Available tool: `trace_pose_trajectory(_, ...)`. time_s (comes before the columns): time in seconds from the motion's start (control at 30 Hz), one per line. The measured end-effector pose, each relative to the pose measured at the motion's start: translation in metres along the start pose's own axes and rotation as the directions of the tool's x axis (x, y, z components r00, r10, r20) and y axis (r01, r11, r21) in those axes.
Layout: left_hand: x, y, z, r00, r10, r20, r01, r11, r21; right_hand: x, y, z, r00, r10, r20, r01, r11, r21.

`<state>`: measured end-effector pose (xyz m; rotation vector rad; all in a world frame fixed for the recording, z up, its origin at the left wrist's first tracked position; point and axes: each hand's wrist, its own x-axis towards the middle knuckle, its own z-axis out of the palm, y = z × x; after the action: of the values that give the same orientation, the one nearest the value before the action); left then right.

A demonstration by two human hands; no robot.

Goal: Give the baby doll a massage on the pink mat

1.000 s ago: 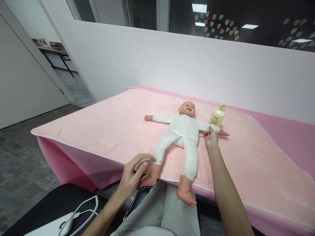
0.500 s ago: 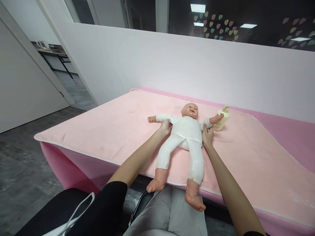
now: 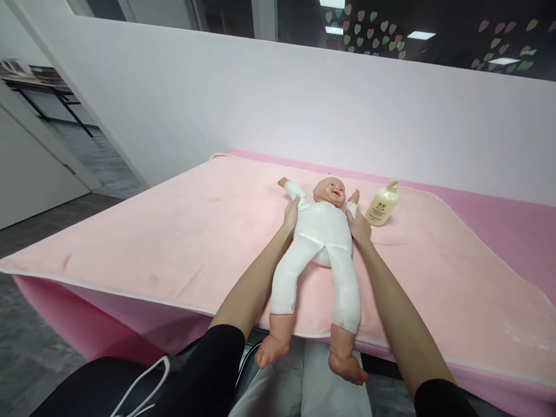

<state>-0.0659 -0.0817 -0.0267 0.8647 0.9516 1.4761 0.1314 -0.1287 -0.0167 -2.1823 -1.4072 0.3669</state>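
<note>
A baby doll (image 3: 324, 226) with a white cloth body lies face up on the pink blanket (image 3: 182, 231), its feet hanging past the front edge. Beside its torso on the left, my left hand (image 3: 292, 213) is closed round the doll's upper arm. My right hand (image 3: 359, 226) grips the other arm near the shoulder, fingers partly hidden behind it. Both of the doll's arms point up beside its head. A cream pump bottle (image 3: 382, 204) stands just right of my right hand, apart from it.
The blanket covers a pink table (image 3: 512, 229) that meets a white wall (image 3: 304, 104) at the back. A dark window with heart stickers (image 3: 369, 32) is above the wall. At the far left are a door (image 3: 30, 168) and a side table (image 3: 39, 84).
Both of the doll's arms have swung upward from out at its sides, moved by my hands. My right hand has shifted up and inward. The camera view has turned slightly right.
</note>
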Motion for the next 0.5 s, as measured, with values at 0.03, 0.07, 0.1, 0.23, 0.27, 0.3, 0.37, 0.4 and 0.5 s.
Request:
trace_pose_trajectory(0.03,-0.001,0.000,0.001,1.000,0.015,-0.007,-0.015,0.999,0.038,0.001,-0.002,-0.001,1.000,0.028,0.015,-0.028,1.000,-0.003)
trace_pose_trajectory(0.07,-0.002,0.000,0.001,0.999,0.034,-0.005,-0.034,0.998,0.061,0.002,-0.004,-0.002,0.998,0.053,0.026,-0.053,0.999,-0.002)
trace_pose_trajectory(0.1,-0.003,-0.001,0.002,0.998,0.061,0.001,-0.061,0.995,0.077,0.002,-0.006,-0.002,0.997,0.076,0.030,-0.076,0.997,0.002)
trace_pose_trajectory(0.23,-0.006,-0.004,0.001,0.981,0.192,0.019,-0.191,0.955,0.227,0.005,-0.011,0.000,0.989,0.147,0.015,-0.148,0.989,0.032)
trace_pose_trajectory(0.27,-0.007,-0.004,0.000,0.977,0.212,0.020,-0.208,0.936,0.285,0.006,-0.011,0.001,0.987,0.160,0.009,-0.160,0.986,0.036)
trace_pose_trajectory(0.3,-0.007,-0.004,-0.002,0.974,0.227,0.017,-0.219,0.914,0.341,0.006,-0.012,0.002,0.986,0.168,0.002,-0.168,0.985,0.039)
trace_pose_trajectory(0.37,-0.008,-0.003,-0.005,0.968,0.249,0.009,-0.228,0.870,0.437,0.006,-0.013,0.003,0.985,0.172,-0.011,-0.172,0.984,0.043)
trace_pose_trajectory(0.4,-0.009,-0.002,-0.006,0.966,0.258,0.003,-0.228,0.848,0.479,0.006,-0.013,0.004,0.985,0.174,-0.018,-0.173,0.984,0.044)
trace_pose_trajectory(0.5,-0.011,0.001,-0.008,0.966,0.258,-0.012,-0.200,0.776,0.599,0.004,-0.014,0.004,0.982,0.188,-0.023,-0.187,0.981,0.044)
